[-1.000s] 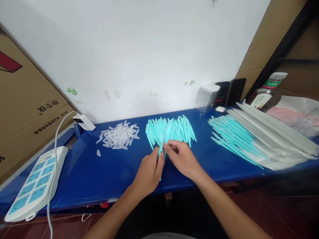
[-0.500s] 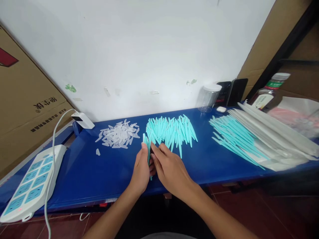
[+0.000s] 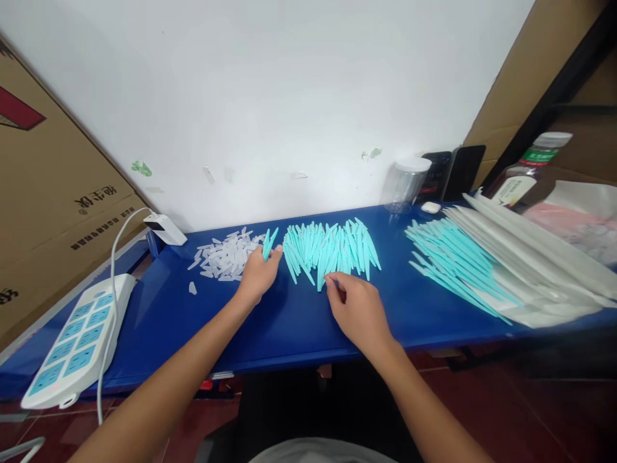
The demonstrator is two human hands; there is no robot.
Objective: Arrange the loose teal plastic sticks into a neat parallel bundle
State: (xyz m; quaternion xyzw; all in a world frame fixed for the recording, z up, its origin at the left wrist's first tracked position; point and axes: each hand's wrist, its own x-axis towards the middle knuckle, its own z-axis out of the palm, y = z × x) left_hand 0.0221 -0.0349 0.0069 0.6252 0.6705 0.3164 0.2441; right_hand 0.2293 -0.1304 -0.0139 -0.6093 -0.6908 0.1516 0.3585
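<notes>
Desk (image 3: 299, 334): blue; near edge partly hidden by forearms (image 3: 180, 370).
Turquoise pile (image 3: 335, 247): mid-desk; pieces overlap, count unclear.
Translucent pile (image 3: 225, 256): left of it; right side partly covered.
Right hand (image 3: 357, 308): fingers curled at turquoise pile's near edge; cannot tell grip.
Left hand (image 3: 258, 275): closed around turquoise sticks (image 3: 267, 245); lower ends concealed.

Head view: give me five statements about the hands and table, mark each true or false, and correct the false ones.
1. The left hand holds turquoise pieces. True.
2. The right hand is on the power strip. False: the right hand is at the middle turquoise pile.
3. The whitish pile lies left of the middle turquoise pile. True.
4. The lidded jar lies on its side. False: the lidded jar stands upright.
5. One whitish piece lies apart from its pile. True.
</notes>
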